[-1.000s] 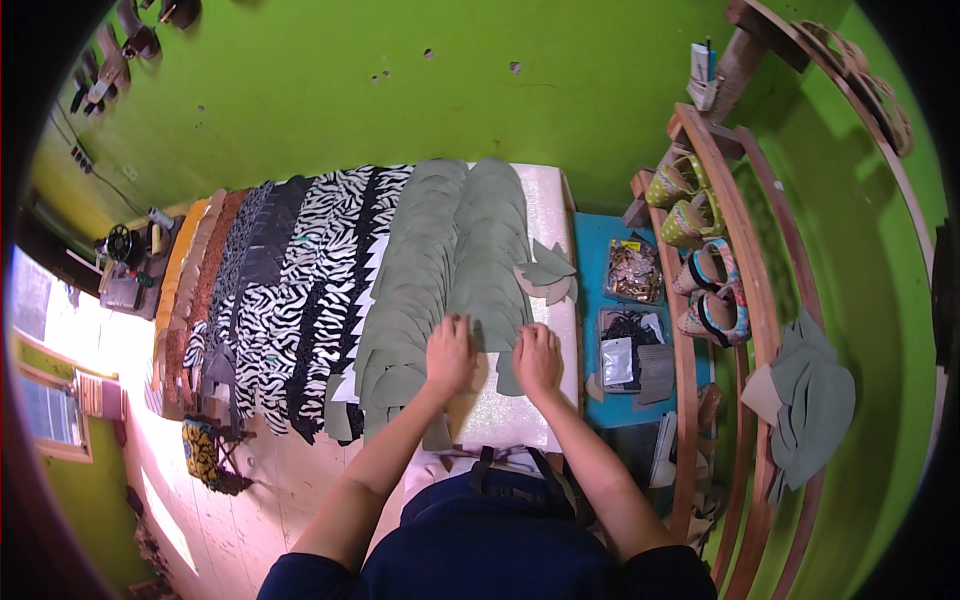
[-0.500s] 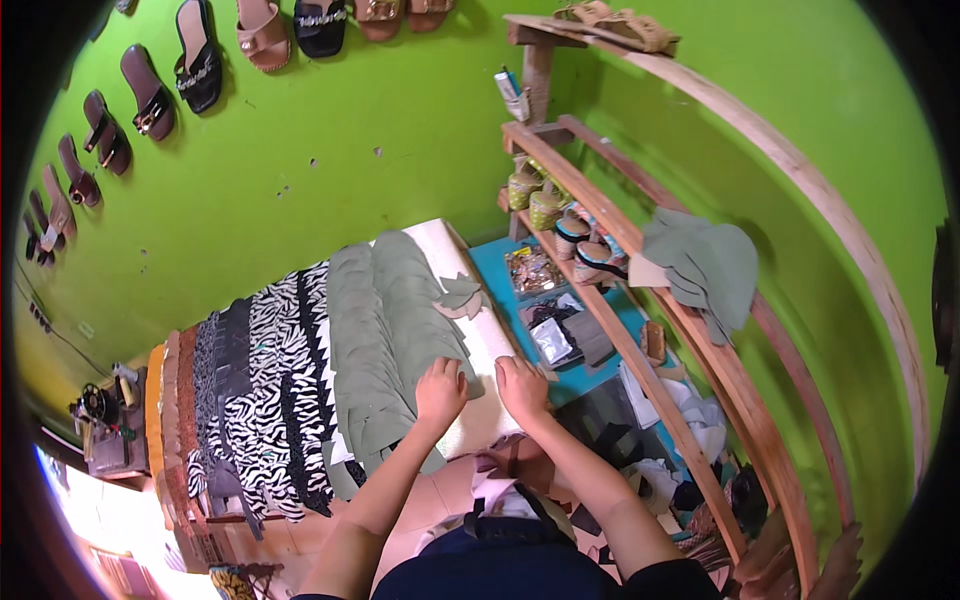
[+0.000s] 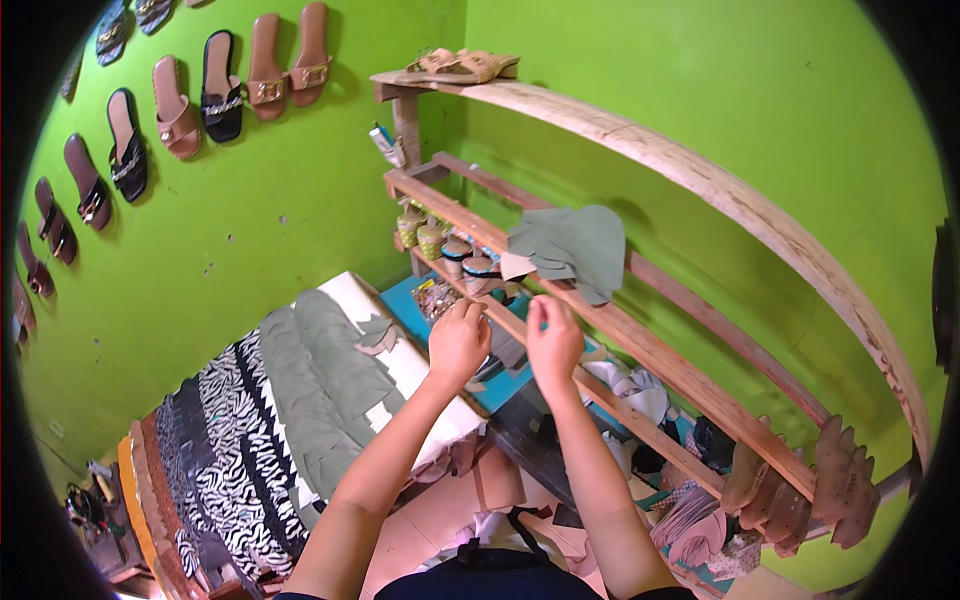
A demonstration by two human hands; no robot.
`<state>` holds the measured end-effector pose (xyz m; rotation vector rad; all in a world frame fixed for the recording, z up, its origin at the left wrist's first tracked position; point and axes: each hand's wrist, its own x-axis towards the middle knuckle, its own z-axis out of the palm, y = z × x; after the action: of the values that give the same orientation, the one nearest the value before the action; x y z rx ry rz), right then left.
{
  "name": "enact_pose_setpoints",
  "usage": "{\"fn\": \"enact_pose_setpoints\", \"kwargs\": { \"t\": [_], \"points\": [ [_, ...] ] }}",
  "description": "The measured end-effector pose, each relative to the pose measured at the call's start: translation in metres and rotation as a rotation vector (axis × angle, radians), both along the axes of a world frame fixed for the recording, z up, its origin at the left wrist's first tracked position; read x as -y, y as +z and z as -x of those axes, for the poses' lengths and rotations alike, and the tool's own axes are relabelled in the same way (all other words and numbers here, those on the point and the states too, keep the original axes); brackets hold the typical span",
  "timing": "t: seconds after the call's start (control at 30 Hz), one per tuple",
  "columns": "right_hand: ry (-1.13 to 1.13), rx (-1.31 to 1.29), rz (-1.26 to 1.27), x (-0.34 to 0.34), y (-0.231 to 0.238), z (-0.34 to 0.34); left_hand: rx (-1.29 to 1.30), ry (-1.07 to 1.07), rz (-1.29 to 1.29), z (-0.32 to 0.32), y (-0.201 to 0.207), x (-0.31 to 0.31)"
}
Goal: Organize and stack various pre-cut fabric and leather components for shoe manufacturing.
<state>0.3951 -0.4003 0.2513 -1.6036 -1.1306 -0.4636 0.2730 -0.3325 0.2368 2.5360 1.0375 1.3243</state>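
Observation:
My left hand point(image 3: 460, 343) is raised in front of the wooden rack, its fingers curled and closed. Level with it and a little apart, my right hand point(image 3: 555, 340) has thumb and forefinger pinched together. Whatever either hand may hold is too small or hidden to make out. Just beyond the right hand, a stack of grey-green cut pieces point(image 3: 572, 248) lies over the rack's rail point(image 3: 640, 337). Left of my hands, overlapping rows of similar grey-green pieces point(image 3: 325, 375) cover part of a white-topped table point(image 3: 430, 430), with a few loose pieces point(image 3: 376, 335) beside them.
Zebra-patterned pieces point(image 3: 235, 440) lie in rows further left. The rack holds wedge shoes point(image 3: 455, 255), sandals point(image 3: 465, 66) on top and brown soles point(image 3: 845, 480) at its near end. Behind the rails sits a blue surface point(image 3: 405, 305). Slippers point(image 3: 222, 90) hang on the green wall.
The view has swung to the right, toward the rack. Both hands have gone from the table's right edge to a place in front of the rack's rails.

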Motion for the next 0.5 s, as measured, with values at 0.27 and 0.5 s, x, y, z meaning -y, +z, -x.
{"fn": "enact_pose_setpoints", "kwargs": {
  "t": [0.27,0.5],
  "points": [
    [-0.415,0.063,0.056,-0.009,0.033,-0.141,-0.016,-0.157,-0.129,-0.07,0.044,-0.007],
    [-0.337,-0.218,0.315,-0.039,0.03,-0.199,0.015,-0.204,-0.158,-0.124,0.064,-0.026]
  ]
}}
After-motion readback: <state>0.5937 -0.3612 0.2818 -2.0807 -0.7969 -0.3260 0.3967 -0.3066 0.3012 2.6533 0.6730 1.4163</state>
